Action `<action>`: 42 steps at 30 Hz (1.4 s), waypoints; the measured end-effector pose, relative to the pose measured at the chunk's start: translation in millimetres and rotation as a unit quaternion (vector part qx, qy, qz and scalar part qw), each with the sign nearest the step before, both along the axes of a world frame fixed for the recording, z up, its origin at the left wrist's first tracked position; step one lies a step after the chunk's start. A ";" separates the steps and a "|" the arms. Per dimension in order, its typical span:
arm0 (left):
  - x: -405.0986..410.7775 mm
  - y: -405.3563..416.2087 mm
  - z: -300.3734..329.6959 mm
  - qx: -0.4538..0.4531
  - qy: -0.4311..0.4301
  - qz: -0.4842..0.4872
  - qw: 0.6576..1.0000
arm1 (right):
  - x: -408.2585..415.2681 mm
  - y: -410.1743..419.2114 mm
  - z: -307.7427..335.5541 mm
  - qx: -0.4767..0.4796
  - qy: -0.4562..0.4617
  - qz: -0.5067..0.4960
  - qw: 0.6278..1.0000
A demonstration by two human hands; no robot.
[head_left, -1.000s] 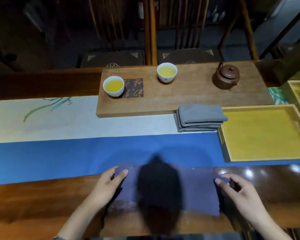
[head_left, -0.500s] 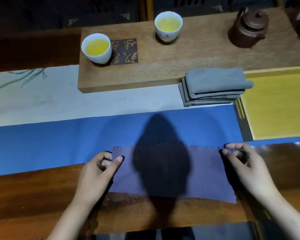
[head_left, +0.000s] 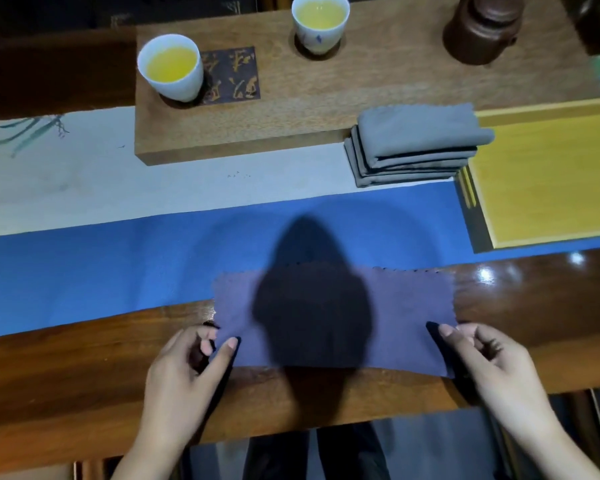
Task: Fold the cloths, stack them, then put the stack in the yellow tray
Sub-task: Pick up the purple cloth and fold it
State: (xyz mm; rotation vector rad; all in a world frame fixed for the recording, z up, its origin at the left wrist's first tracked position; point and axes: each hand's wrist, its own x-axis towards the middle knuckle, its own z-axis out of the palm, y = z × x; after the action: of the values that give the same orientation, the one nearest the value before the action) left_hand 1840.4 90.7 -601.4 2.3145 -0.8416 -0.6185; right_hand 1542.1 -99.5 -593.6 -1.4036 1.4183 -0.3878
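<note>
A purple cloth (head_left: 406,313) lies flat near the table's front edge, folded into a wide strip, partly under a dark shadow. My left hand (head_left: 184,372) pinches its near left corner between thumb and fingers. My right hand (head_left: 482,362) pinches the near right corner. A stack of folded grey cloths (head_left: 416,143) sits beyond, touching the left rim of the yellow tray (head_left: 548,178) at the right.
A wooden board (head_left: 361,84) at the back carries two white cups of yellow tea (head_left: 170,65) (head_left: 320,20), a dark coaster (head_left: 231,74) and a brown teapot (head_left: 482,26). A blue and white runner (head_left: 101,258) covers the table's middle.
Both hands slid from the cloth's far corners to its near corners. The view has tilted down and closer to the table.
</note>
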 end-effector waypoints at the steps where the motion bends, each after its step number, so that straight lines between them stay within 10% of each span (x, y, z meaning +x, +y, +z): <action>1: -2.2 1.0 -1.5 -0.002 -0.006 0.005 1.000 | 0.8 0.8 1.4 0.005 -0.004 0.001 1.000; 42: -14.9 10.1 5.9 0.052 0.102 0.146 0.983 | -0.7 -4.7 -3.9 -0.025 0.196 0.091 0.976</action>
State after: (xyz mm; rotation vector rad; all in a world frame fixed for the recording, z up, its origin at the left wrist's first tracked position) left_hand 1825.4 100.9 -595.5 2.3571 -0.3730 -0.7662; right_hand 1541.4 -104.2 -597.5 -1.7020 1.5818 -0.0264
